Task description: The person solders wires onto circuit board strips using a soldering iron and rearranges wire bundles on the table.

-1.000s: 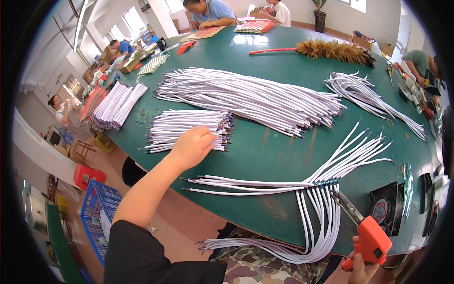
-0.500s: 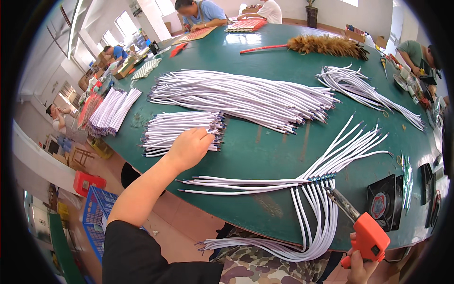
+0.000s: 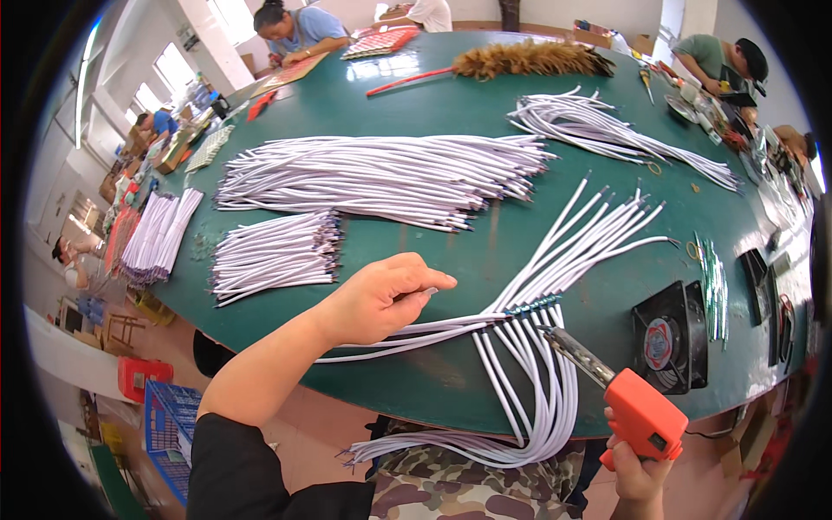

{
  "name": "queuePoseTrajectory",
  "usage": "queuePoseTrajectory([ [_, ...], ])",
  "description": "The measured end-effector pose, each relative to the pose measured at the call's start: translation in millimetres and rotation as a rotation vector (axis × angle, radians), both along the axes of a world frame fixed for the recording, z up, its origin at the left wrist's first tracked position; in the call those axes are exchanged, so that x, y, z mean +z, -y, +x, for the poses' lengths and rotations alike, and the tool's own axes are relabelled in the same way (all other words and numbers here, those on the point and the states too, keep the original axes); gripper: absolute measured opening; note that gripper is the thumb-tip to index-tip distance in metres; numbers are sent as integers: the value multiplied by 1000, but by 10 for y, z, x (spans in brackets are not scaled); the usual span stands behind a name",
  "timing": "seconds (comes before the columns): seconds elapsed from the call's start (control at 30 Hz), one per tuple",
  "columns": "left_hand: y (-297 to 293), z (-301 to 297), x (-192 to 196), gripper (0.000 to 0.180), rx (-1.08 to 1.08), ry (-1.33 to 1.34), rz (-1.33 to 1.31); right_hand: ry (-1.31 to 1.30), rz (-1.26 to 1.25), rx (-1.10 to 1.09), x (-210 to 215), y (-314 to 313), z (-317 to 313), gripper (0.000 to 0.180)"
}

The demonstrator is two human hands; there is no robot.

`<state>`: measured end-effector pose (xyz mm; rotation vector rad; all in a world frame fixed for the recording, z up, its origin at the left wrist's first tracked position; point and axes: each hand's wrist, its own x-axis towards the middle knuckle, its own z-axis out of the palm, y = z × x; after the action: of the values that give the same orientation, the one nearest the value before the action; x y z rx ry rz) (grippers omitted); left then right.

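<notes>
In the lower right, my right hand [image 3: 637, 472] is wrapped round the handle of a red soldering gun [image 3: 643, 416]. Its metal barrel points up and left, and the tip lies close beside a row of dark blue-green joints [image 3: 533, 306]. Long white sleeved wires [image 3: 555, 394] run through that row, curving toward me and fanning away at the far right. My left hand [image 3: 381, 299] hovers over the white wires [image 3: 381, 351] that reach left from the row. Its index finger is stretched out, the thumb a little apart; nothing shows between them.
A pile of short white wires [image 3: 277, 256] lies left, with a longer pile [image 3: 373, 178] behind. Another bundle [image 3: 607, 130] and a feather duster [image 3: 533, 61] lie farther back. A black fan [image 3: 667, 338] stands right of the gun. Several people work round the green table [image 3: 416, 113].
My left hand has left the short wire pile and come right, toward the joined row, with its index finger now extended. The soldering gun stays near the row. The whole view has shifted.
</notes>
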<state>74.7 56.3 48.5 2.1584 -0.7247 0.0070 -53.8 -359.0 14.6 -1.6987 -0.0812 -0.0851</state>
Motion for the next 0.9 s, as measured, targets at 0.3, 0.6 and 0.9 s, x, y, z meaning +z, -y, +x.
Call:
queuePoseTrajectory([
  [0.3,487,110,-52,20,139,-499,-219,66,-35,76,-180,82,69,45],
  [0.6,802,233,-266,18,-20,147,137,178,-263,238,-71,102,320,43],
  [0.9,860,269,-331,22,-48,190,195,168,-309,213,-56,-14,426,41],
])
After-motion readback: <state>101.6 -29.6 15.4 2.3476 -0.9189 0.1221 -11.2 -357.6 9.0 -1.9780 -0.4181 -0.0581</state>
